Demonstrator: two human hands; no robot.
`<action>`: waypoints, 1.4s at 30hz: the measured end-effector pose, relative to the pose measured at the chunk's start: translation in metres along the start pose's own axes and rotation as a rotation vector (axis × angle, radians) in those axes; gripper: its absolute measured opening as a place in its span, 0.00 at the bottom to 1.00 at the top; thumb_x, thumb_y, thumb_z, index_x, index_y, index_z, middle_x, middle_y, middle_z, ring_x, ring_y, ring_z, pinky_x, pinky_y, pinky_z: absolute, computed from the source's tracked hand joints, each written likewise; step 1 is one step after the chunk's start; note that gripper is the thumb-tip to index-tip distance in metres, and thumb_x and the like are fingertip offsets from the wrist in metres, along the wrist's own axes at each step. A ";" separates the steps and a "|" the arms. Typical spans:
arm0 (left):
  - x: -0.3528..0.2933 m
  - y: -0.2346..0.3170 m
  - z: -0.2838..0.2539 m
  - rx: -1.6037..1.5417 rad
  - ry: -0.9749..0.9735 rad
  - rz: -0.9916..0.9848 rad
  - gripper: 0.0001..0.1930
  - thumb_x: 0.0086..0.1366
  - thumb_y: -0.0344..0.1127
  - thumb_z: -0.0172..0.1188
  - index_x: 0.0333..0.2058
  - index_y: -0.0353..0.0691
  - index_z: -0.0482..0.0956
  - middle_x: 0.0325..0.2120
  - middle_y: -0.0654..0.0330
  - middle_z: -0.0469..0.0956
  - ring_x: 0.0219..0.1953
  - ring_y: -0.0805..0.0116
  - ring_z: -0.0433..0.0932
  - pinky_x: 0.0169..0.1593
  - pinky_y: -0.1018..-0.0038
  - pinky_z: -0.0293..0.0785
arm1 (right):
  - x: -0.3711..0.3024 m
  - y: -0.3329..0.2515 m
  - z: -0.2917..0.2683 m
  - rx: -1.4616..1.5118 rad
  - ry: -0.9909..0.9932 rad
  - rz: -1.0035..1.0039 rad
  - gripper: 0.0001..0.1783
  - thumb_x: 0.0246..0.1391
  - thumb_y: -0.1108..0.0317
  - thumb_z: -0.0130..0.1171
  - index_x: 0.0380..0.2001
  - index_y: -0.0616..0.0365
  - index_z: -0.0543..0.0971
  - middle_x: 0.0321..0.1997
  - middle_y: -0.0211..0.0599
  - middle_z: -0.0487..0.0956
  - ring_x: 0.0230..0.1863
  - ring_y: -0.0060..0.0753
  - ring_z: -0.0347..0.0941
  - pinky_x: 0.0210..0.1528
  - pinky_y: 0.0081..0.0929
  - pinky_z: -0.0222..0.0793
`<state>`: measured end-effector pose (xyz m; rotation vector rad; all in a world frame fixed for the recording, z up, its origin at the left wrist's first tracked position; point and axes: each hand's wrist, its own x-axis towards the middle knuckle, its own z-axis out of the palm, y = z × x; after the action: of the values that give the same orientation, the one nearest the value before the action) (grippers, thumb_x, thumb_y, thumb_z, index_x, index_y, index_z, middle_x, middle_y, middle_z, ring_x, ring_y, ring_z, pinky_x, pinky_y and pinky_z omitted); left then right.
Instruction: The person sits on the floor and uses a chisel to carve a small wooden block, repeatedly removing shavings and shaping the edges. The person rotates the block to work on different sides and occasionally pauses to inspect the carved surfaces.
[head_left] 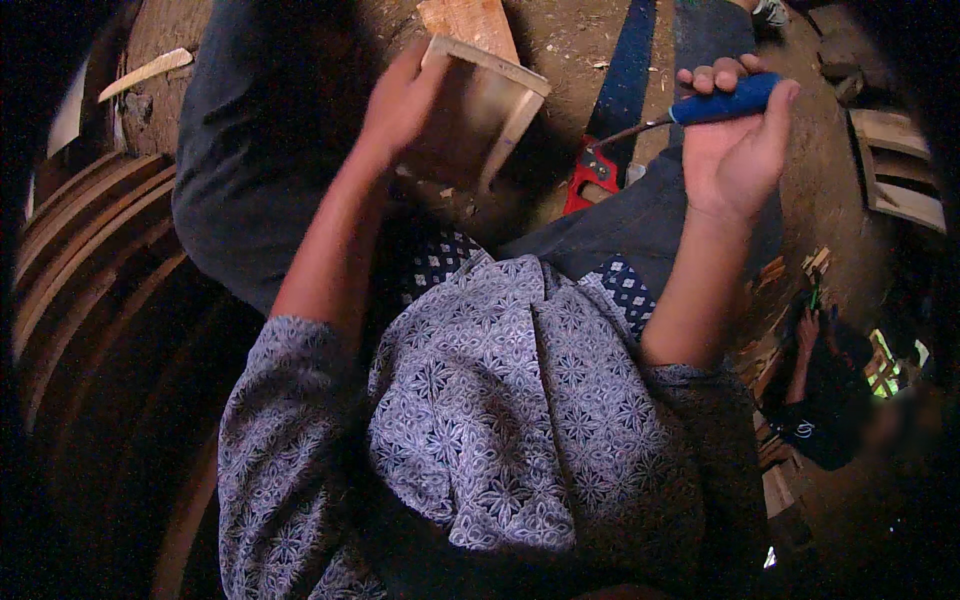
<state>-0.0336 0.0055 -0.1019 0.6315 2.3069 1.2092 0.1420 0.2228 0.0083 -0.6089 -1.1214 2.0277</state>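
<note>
My left hand (pixel 395 108) is closed on the left side of a small wooden box (pixel 520 120), tilted and blurred, with pale edges and a darker hollow middle. Its fingers are partly hidden behind the wood. On the right, my right hand (pixel 735 165) is raised palm up, thumb and fingers around a blue-handled tool (pixel 728 99). The tool's thin metal shaft slants down to the left, apart from the box; its tip cannot be made out clearly. Below that shaft lies a handsaw (pixel 592 178) with a red handle and a long blue blade running away from me.
A light wood board (pixel 470 25) lies beyond the box on the dirt floor, among shavings. Long planks (pixel 90 225) are stacked at the left. A wooden frame (pixel 905 165) stands at the far right. Another person (pixel 815 400) works at the lower right, holding something green.
</note>
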 end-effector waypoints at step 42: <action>-0.008 -0.034 0.038 0.678 0.341 0.295 0.68 0.31 0.59 0.73 0.64 0.29 0.42 0.62 0.43 0.50 0.66 0.46 0.46 0.65 0.46 0.37 | -0.050 0.025 -0.028 -1.070 -0.521 0.454 0.22 0.62 0.64 0.50 0.59 0.49 0.69 0.39 0.34 0.79 0.35 0.15 0.71 0.38 0.15 0.67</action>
<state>-0.0107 0.0073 -0.1488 1.0961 3.0189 0.6493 0.1831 0.1896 -0.0242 -0.9152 -2.6256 1.8475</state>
